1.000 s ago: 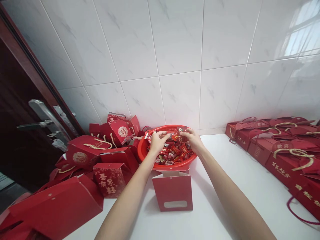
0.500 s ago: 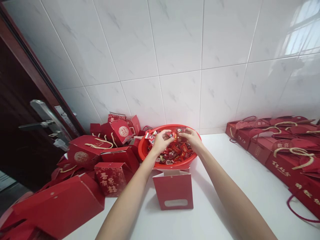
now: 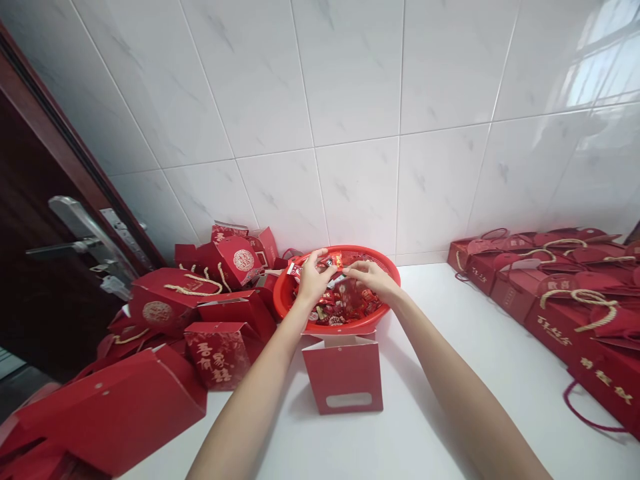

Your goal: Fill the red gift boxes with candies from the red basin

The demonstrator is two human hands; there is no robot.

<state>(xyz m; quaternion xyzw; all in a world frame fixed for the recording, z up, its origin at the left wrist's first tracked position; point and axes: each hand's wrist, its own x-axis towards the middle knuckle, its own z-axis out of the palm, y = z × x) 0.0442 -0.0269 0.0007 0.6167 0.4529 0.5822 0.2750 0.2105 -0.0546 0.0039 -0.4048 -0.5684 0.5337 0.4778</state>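
Observation:
A red plastic basket point(image 3: 281, 300) full of wrapped candies point(image 3: 340, 308) stands against the wall. Over it, my left hand point(image 3: 315, 279) pinches red-wrapped candies point(image 3: 332, 260) between thumb and fingers. My right hand point(image 3: 374, 277) is close beside it, fingertips drawn together near the candies; whatever they grip is too small to make out. Below the hands a reddish blur shows among the candies. In front of the basket an upright red gift box point(image 3: 343, 373) stands with its top open and a pale oblong window low on its front.
Red gift boxes point(image 3: 115, 407), some with rope handles, are heaped on the left by a door handle point(image 3: 85, 227). Rows of closed red boxes point(image 3: 555, 320) line the right of the white table point(image 3: 450, 347). A tiled wall point(image 3: 355, 193) rises behind.
The dark red packet at my right fingers has left them, and a blur shows below in the basket. My right hand has closed in toward the candies in my left. The view shifted slightly.

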